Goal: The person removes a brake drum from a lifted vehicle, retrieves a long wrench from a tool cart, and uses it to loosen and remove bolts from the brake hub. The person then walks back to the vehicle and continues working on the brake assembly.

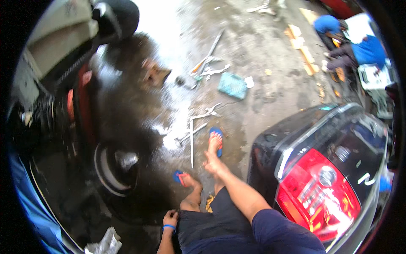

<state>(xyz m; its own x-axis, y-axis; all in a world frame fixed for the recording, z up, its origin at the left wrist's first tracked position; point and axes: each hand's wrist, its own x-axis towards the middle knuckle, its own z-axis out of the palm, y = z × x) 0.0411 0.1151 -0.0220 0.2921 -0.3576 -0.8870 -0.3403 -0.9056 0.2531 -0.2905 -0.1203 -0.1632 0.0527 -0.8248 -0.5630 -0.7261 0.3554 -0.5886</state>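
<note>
My right hand (211,164) hangs in front of me above the wet floor, between my two flip-flops. Its fingers are loosely apart, with nothing seen in them. Beside my dark shorts, my left hand (170,218), with a blue band at the wrist, hangs with slightly bent fingers and no visible object. On the floor ahead lie a long pale metal bar (192,146) and a metal clamp-like tool (208,111). Beyond them is a blue-green bundle (232,85), next to several scattered metal tools (215,70).
A dark car body with a red tail light (317,197) stands close on my right. Dark vehicle parts and a round wheel-like part (112,169) are on the left. Two people in blue tops (368,51) crouch at the far right, near wooden blocks (302,48). Clear plastic (105,242) lies lower left.
</note>
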